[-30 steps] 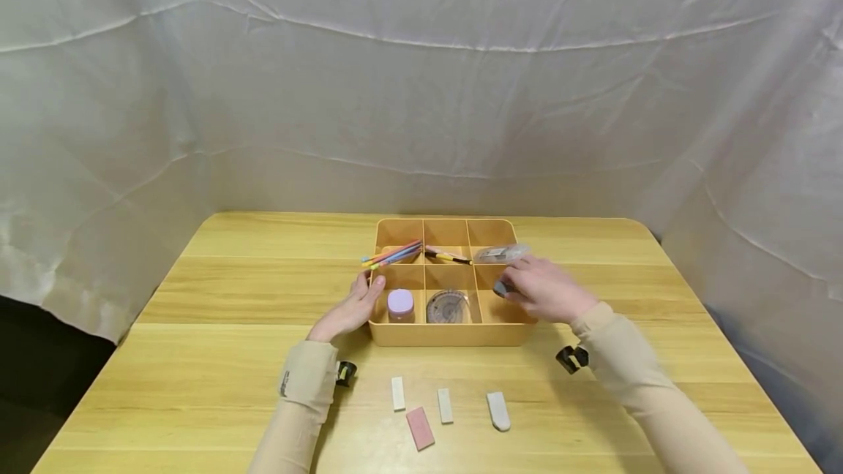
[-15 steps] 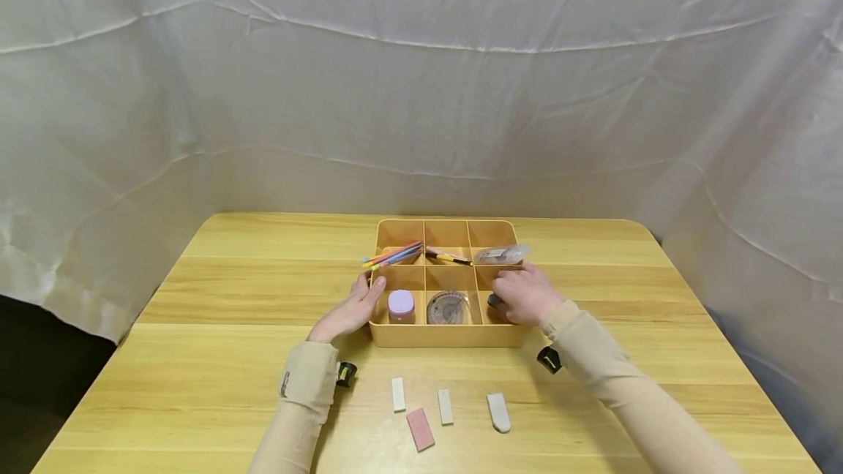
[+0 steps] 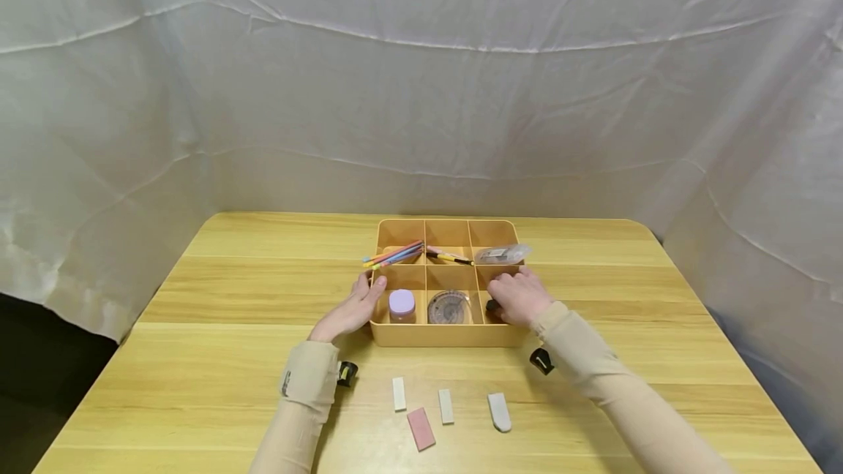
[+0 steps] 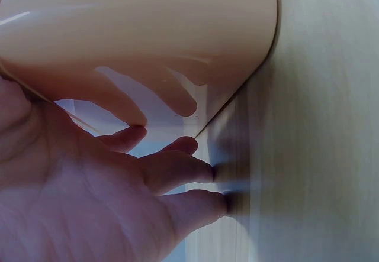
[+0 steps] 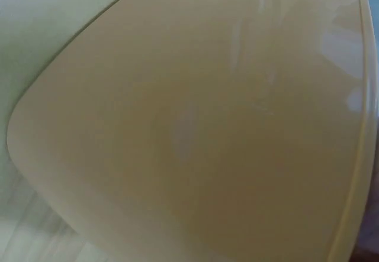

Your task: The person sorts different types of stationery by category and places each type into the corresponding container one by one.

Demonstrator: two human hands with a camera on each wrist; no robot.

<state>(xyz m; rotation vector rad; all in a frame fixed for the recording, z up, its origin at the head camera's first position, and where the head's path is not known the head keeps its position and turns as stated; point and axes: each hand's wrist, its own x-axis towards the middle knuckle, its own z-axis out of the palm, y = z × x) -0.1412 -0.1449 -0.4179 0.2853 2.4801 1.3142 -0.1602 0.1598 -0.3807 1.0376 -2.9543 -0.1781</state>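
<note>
An orange six-compartment organizer tray stands on the table. My left hand rests at its left side, thumb over the rim; the left wrist view shows the loosely bent fingers beside the outer wall. Inside the front right compartment, my right hand pinches a small dark piece, mostly hidden by the fingers. The right wrist view is filled by the tray's outside wall. A lilac-lidded jar is in the front left compartment, and a round clear disc lies in the front middle one.
Colored pens stick out of the back left compartment. A yellow-black pen and a clear plastic packet lie in the other back ones. Before the tray are two white blocks, a pink block and a rounded white eraser.
My right hand has moved left and down into the front right compartment with the small dark piece. My left hand has stayed at the tray's left side.
</note>
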